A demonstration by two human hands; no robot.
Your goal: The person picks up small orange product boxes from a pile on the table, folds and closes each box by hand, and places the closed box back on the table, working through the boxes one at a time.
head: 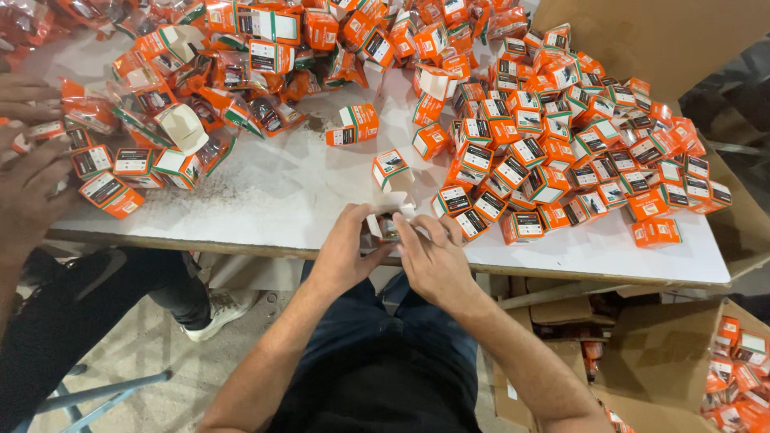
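The fingers [377, 228] of the left hand [343, 255] and right hand [433, 261] close together around a small open box [388, 220] at the near table [281, 192] edge. It could slip off the edge (the grip looks light). Orange boxes [561, 152] crowd close by; another person's hand [28, 184] works apart.

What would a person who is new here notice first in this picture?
First, the big heap of small orange boxes over the right and far side of the white table. Next, at the near edge, the left hand and right hand together hold one small open white box. At the left edge, another person's hands rest on more boxes.
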